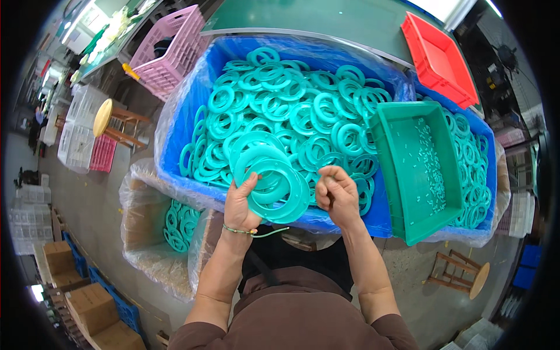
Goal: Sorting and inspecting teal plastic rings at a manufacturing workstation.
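Observation:
My left hand (241,205) grips several teal plastic rings (296,195), fanned out in an overlapping stack, with the thumb on top. My right hand (337,195) is just to the right of the stack, apart from it. Its fingers are curled and pinched together; whatever may be between them is too small to make out. Both hands are over the near side of a big blue bin (382,219), lined with clear plastic and heaped with loose teal rings (280,108). To the right, a green tray (399,169) holds many tiny pale pieces (430,169) and sits over the bin's edge.
A second blue bin of rings (469,157) lies under and beyond the tray. At lower left stands a plastic-lined carton (140,219) with more rings. Around are a red crate (446,61), a pink crate (175,49), two wooden stools (102,118) and a green table (309,17).

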Motion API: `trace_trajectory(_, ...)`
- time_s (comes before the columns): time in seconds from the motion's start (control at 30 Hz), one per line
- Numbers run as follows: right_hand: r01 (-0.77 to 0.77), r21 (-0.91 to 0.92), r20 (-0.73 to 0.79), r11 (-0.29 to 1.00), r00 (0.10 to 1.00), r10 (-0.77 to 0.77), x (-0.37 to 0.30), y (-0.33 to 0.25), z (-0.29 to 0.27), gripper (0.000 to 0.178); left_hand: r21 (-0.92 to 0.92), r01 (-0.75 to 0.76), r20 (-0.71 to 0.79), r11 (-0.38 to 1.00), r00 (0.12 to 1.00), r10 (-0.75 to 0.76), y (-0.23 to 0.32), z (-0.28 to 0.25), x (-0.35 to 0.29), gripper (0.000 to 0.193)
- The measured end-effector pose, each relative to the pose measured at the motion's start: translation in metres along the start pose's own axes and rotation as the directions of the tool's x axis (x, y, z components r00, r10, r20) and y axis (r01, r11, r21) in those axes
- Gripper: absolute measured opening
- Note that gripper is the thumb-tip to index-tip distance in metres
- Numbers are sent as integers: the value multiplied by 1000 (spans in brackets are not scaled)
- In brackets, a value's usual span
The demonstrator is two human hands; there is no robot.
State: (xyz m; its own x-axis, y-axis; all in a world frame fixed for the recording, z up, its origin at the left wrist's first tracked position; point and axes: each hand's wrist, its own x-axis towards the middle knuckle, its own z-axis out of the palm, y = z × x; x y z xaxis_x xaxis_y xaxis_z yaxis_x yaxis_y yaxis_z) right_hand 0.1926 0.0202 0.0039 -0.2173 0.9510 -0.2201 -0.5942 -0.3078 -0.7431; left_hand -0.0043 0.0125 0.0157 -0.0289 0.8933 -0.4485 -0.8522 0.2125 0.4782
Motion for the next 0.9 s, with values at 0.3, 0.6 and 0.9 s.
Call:
trace_trajectory(0.3, 167, -673, 176, 721, 982, -63, 12, 41, 67, 21, 16, -266, -154, 964, 952, 265, 35, -31, -26, 24)
trace_trajectory(0.6, -12, -553, 125, 833, 987, 98, 16, 64, 90, 22, -175, -118, 1, 978, 993, 120, 52, -68, -37, 26)
trace_trajectory(0.9, -108, -314, -11, 943, 994, 110, 18, 63, 101, 17, -144, -200, -145, 969, 973, 179, 41, -92, -17, 17)
